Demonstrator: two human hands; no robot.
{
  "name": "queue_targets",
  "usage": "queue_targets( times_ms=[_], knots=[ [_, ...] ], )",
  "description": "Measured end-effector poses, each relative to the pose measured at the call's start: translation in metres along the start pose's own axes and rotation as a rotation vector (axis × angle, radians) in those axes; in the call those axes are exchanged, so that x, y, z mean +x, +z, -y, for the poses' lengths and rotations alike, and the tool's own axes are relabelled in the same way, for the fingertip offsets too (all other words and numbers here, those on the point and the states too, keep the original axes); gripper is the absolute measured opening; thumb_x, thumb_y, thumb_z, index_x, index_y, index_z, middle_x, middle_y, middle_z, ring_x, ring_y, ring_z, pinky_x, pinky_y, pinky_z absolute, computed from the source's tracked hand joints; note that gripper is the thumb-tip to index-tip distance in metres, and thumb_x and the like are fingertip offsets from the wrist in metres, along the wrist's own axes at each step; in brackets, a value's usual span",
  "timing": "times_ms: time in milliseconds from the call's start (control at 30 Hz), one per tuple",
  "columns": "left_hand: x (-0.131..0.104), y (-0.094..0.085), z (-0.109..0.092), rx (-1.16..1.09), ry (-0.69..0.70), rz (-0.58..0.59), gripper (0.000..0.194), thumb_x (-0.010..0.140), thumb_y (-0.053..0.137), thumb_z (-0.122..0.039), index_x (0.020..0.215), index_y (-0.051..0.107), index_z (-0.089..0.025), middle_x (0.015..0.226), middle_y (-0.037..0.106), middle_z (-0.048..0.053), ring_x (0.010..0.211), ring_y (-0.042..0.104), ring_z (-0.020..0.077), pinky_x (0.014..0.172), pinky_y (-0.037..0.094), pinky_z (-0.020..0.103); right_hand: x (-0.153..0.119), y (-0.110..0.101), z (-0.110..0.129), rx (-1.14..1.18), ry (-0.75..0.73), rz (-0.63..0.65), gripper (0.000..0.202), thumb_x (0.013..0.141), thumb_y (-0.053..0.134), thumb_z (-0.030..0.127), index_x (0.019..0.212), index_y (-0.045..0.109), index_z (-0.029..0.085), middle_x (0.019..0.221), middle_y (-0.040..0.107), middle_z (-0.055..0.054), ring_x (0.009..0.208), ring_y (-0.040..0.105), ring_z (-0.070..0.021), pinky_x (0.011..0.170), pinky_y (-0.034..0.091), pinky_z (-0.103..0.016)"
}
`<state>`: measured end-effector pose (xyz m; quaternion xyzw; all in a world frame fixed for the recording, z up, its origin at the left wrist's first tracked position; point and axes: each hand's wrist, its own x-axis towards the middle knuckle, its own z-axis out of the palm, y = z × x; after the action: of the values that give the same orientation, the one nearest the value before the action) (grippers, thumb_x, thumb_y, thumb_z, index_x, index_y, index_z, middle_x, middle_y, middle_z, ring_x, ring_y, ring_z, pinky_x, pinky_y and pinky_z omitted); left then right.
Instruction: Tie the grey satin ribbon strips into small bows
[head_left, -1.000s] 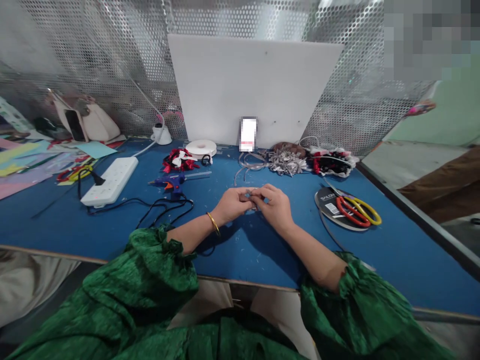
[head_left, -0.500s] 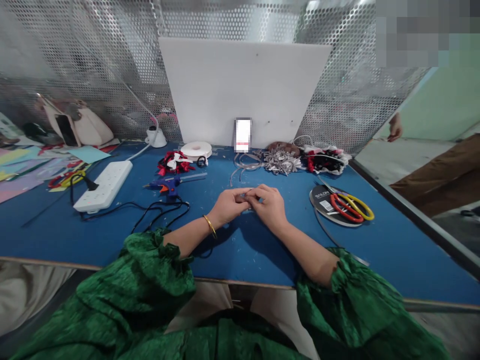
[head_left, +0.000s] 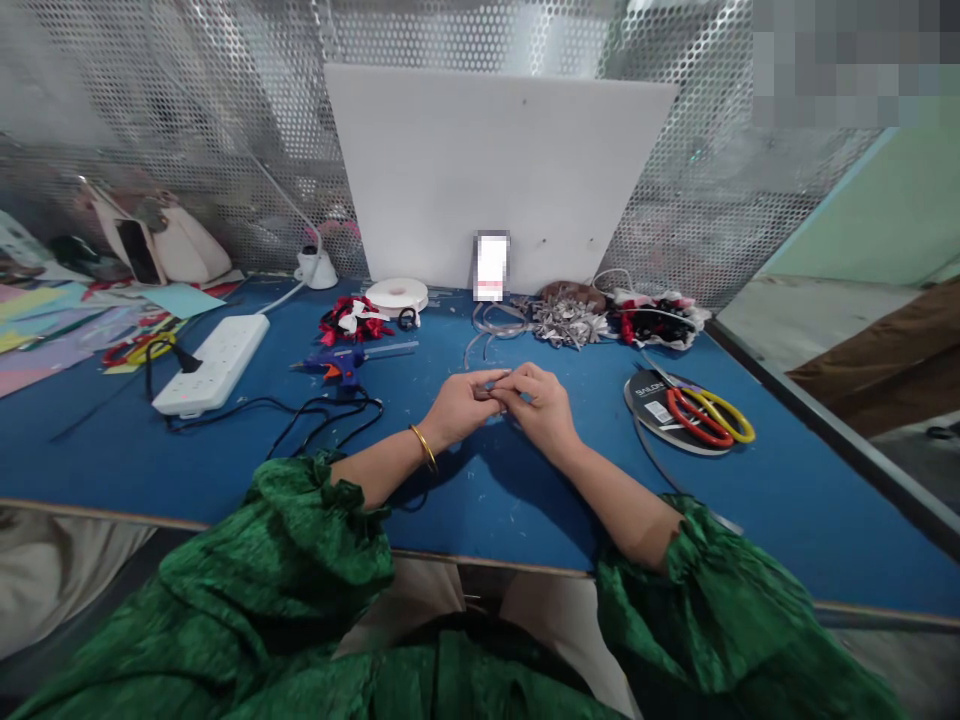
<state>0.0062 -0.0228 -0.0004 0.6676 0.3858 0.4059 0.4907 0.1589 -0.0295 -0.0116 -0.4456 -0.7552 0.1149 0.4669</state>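
Note:
My left hand [head_left: 459, 408] and my right hand [head_left: 541, 407] meet fingertip to fingertip above the blue table [head_left: 480, 500]. Both are closed in a pinch around something small, mostly hidden by the fingers; its kind cannot be made out. Left of my hands lies a blue glue gun [head_left: 341, 365] with a clear glue stick in its back. To the right, scissors [head_left: 705, 415] with red and yellow handles rest on a black ribbon spool [head_left: 651, 385]. Beyond my fingers are loose grey ribbon strips [head_left: 496, 322] and a heap of grey ribbon pieces [head_left: 570, 322].
A white power strip [head_left: 217, 365] and black cable [head_left: 304, 415] lie at the left. Red and black bows [head_left: 352, 318], a white ribbon roll [head_left: 397, 296], a phone [head_left: 491, 266] and a pile of hair bands [head_left: 660, 320] line the back, before a white board [head_left: 502, 170].
The view has shifted slightly. My hands keep their pinch, with the fingers moving only a little. At the right edge, another person's hand has gone out of view.

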Motion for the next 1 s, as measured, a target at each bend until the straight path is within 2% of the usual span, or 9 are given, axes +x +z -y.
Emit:
queue_targets(
  times_ms=[167, 267, 367, 500, 567, 767, 900, 1000],
  knots=[
    [0.000, 0.002, 0.005, 0.028, 0.025, 0.030, 0.053, 0.070, 0.058, -0.012, 0.122, 0.065, -0.013, 0.090, 0.074, 0.003, 0.071, 0.064, 0.0125, 0.067, 0.049, 0.022, 0.000, 0.003, 0.002, 0.048, 0.160, -0.109, 0.010, 0.074, 0.067, 0.022, 0.070, 0.059, 0.020, 0.071, 0.053, 0.001, 0.070, 0.053, -0.0153, 0.067, 0.041, -0.030],
    [0.000, 0.003, 0.005, 0.098, 0.032, 0.008, 0.052, 0.069, 0.060, -0.013, 0.120, 0.067, -0.013, 0.094, 0.074, 0.006, 0.079, 0.067, 0.0164, 0.071, 0.051, 0.024, -0.001, 0.009, -0.003, 0.177, 0.338, -0.158, 0.025, 0.066, 0.067, 0.021, 0.087, 0.054, 0.020, 0.075, 0.053, 0.003, 0.064, 0.052, -0.0142, 0.060, 0.042, -0.028],
    [-0.002, 0.003, 0.004, 0.172, 0.063, 0.060, 0.051, 0.070, 0.060, -0.014, 0.121, 0.067, -0.017, 0.089, 0.075, 0.004, 0.080, 0.068, 0.0171, 0.070, 0.050, 0.023, -0.001, 0.015, -0.007, 0.376, 0.492, -0.084, 0.042, 0.064, 0.059, 0.021, 0.105, 0.053, 0.020, 0.075, 0.057, 0.002, 0.056, 0.050, -0.0129, 0.050, 0.040, -0.026],
    [-0.003, 0.003, 0.002, 0.173, 0.028, 0.113, 0.051, 0.070, 0.061, -0.016, 0.121, 0.067, -0.018, 0.071, 0.072, 0.001, 0.062, 0.063, 0.0133, 0.057, 0.044, 0.020, 0.000, 0.013, -0.002, 0.567, 0.614, 0.056, 0.046, 0.061, 0.051, 0.019, 0.106, 0.059, 0.018, 0.075, 0.062, 0.000, 0.052, 0.047, -0.0115, 0.045, 0.036, -0.024],
    [-0.003, 0.003, 0.001, 0.115, -0.022, 0.128, 0.055, 0.070, 0.062, -0.018, 0.125, 0.064, -0.015, 0.068, 0.072, 0.002, 0.055, 0.059, 0.0121, 0.051, 0.041, 0.020, 0.001, 0.009, 0.003, 0.681, 0.637, 0.094, 0.043, 0.061, 0.052, 0.019, 0.103, 0.062, 0.019, 0.080, 0.065, -0.001, 0.053, 0.048, -0.0110, 0.045, 0.036, -0.023],
    [-0.001, 0.002, 0.000, -0.125, -0.067, 0.133, 0.060, 0.069, 0.065, -0.018, 0.128, 0.061, -0.011, 0.075, 0.073, 0.006, 0.057, 0.058, 0.0111, 0.048, 0.038, 0.019, 0.003, 0.001, 0.004, 0.951, 0.701, 0.166, 0.017, 0.065, 0.070, 0.025, 0.080, 0.063, 0.018, 0.063, 0.058, 0.003, 0.050, 0.048, -0.0093, 0.046, 0.035, -0.022],
    [0.001, -0.002, -0.005, -0.235, -0.099, 0.117, 0.059, 0.069, 0.068, -0.020, 0.127, 0.061, -0.011, 0.073, 0.071, 0.004, 0.053, 0.049, 0.0061, 0.048, 0.035, 0.018, 0.007, -0.004, 0.001, 1.044, 0.743, 0.211, 0.023, 0.072, 0.071, 0.038, 0.076, 0.065, 0.017, 0.065, 0.059, 0.001, 0.053, 0.050, -0.0096, 0.052, 0.041, -0.023],
    [0.002, -0.005, -0.008, -0.290, -0.120, 0.083, 0.060, 0.068, 0.071, -0.022, 0.127, 0.061, -0.011, 0.075, 0.070, 0.004, 0.051, 0.045, 0.0043, 0.048, 0.034, 0.019, 0.009, -0.008, -0.001, 1.077, 0.734, 0.230, 0.021, 0.071, 0.070, 0.037, 0.079, 0.066, 0.017, 0.069, 0.062, 0.000, 0.057, 0.052, -0.0100, 0.058, 0.044, -0.024]
  ],
)
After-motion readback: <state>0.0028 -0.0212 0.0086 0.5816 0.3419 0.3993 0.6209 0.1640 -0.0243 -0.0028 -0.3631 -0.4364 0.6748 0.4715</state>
